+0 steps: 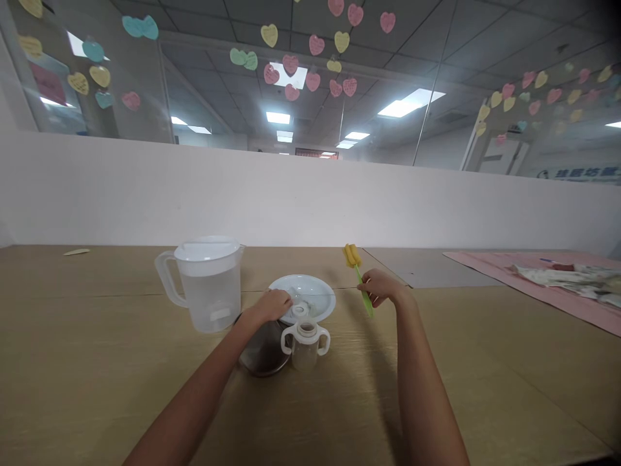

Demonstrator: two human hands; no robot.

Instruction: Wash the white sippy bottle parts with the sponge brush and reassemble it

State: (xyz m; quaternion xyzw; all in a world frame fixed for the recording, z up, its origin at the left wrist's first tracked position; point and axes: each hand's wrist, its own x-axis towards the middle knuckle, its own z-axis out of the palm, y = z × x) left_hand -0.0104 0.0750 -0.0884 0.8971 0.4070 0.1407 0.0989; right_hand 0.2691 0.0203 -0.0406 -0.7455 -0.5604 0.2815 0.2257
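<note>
My right hand point(380, 287) grips a bottle brush point(365, 299) by its green handle, its yellow sponge head pointing up and away from me. Over the left rim of a white plate point(326, 298), my left hand point(274, 305) is closed, with its fingertips beside small clear and white bottle parts point(299, 310). Whatever those fingers pinch is too small to make out. A baby bottle point(305, 346) with two white handles stands uncapped in front of the plate. Left of it is a dark round metal bowl point(264, 353), partly covered by my left forearm.
A lidded clear plastic jug point(213, 288) with liquid in it stands left of the plate. At the far right, a pink cloth point(485, 265) carries crumpled items. A thin pale piece point(76, 252) lies at the back left. Behind the table rises a white wall point(301, 200).
</note>
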